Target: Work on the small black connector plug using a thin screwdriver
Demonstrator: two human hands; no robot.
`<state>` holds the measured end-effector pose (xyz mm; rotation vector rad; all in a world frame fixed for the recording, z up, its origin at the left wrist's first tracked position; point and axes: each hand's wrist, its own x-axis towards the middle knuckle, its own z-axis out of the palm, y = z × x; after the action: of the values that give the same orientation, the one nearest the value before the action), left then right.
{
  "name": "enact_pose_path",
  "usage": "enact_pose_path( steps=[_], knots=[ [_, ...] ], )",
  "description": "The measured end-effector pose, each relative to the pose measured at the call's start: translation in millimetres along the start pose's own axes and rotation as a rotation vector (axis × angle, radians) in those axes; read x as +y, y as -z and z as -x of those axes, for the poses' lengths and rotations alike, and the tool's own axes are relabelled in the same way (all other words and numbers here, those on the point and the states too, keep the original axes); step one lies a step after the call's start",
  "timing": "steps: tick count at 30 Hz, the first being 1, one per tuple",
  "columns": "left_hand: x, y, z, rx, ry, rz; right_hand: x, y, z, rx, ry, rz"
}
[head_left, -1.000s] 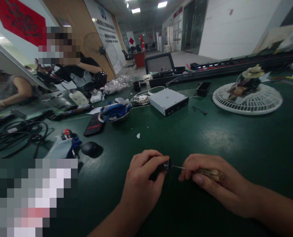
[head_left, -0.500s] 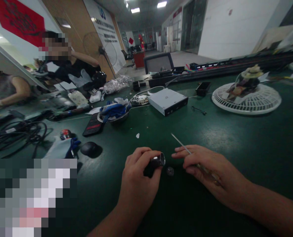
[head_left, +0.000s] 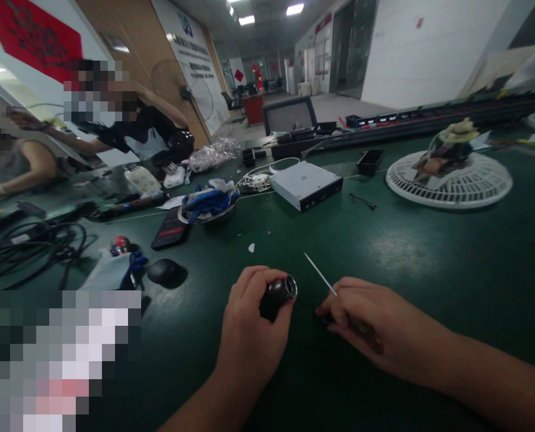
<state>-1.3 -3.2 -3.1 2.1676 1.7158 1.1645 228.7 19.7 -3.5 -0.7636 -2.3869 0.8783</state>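
A short dark cylinder point(head_left: 281, 290) with a shiny rim round its open end is gripped in my left hand point(head_left: 252, 318), the opening facing right. My right hand point(head_left: 361, 315), a little to the right, is closed on a screwdriver, whose thin metal shaft point(head_left: 320, 273) points up and to the left. Its handle is mostly covered by my palm. Between my right thumb and fingertips is a small dark piece point(head_left: 326, 319), largely hidden. The two hands are apart above the green table point(head_left: 429, 270).
Ahead lie a disc drive point(head_left: 307, 183), a bowl with blue-white gloves point(head_left: 211, 201) and a white fan grille point(head_left: 450, 180). To the left are a black mouse point(head_left: 163, 272), a phone point(head_left: 170, 229) and cables point(head_left: 37, 246). Two people sit across at the far left.
My right hand has moved down and left, its fingers closing over the small round part on the table. The cylinder has turned slightly towards me. Across the table, a person's arm has stretched out.
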Motion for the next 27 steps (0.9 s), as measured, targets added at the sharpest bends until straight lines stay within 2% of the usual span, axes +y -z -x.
enact_pose_path(
  steps=[3,7,10,17,22,27],
  knots=[
    [1.2,0.9,1.1,-0.073,-0.068,0.066,-0.2,0.7,1.7,0.069,0.002,-0.054],
    [3.1,3.3,2.5,-0.184,-0.206,0.122,-2.7,-0.4,2.0,0.236,0.015,-0.213],
    [3.9,4.9,3.4,-0.224,-0.286,0.138,-4.9,-1.9,1.4,0.28,0.018,-0.314],
    [1.6,1.9,3.4,-0.204,-0.301,0.185,-7.7,-0.4,0.8,0.292,0.005,-0.374],
    [1.8,2.1,3.6,-0.218,-0.306,0.177,-8.3,-1.5,0.2,0.412,-0.03,-0.33],
    [4.4,3.7,4.5,-0.211,-0.324,0.187,-10.4,-4.5,0.0,0.399,-0.017,-0.399]
  ],
)
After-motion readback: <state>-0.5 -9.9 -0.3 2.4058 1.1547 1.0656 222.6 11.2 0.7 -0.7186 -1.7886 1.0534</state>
